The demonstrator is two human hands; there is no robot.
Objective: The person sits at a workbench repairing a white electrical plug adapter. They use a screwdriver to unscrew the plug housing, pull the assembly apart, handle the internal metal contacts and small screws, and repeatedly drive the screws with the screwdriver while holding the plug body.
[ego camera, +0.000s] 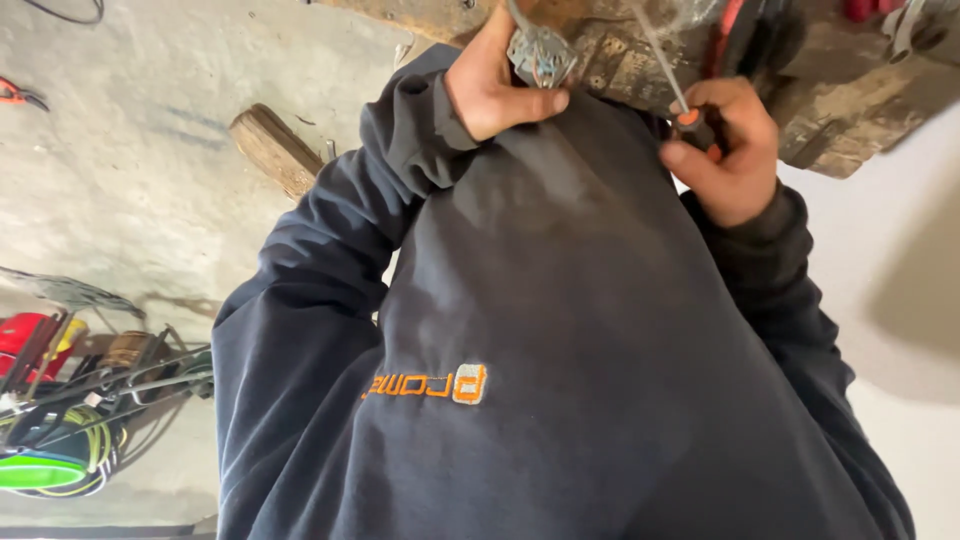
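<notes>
A dark navy sweatshirt (pixel 560 350) with a small orange embroidered mark on the chest fills the near middle of the view, both sleeves running up toward twelve o'clock. At about twelve o'clock the left hand (pixel 495 80) is clenched around a small grey metal connector (pixel 541 55) with wires inside it, thumb pressed just under it. At one o'clock the right hand (pixel 730 150) grasps a screwdriver (pixel 680 100) by its orange-and-black handle, the thin steel shaft slanting up and left toward the connector; the tip runs out of view at the top edge. Just beyond both hands lies a worn, stained wooden workbench (pixel 850 100), its edge crossing from twelve to two o'clock. Further off at ten o'clock is a rough grey concrete floor (pixel 130 150) with a short wooden block (pixel 275 150) lying on it. At eight o'clock sits a cluster of tools and coiled green-yellow hose (pixel 60 440). At three o'clock, a pale plain surface (pixel 900 300).
</notes>
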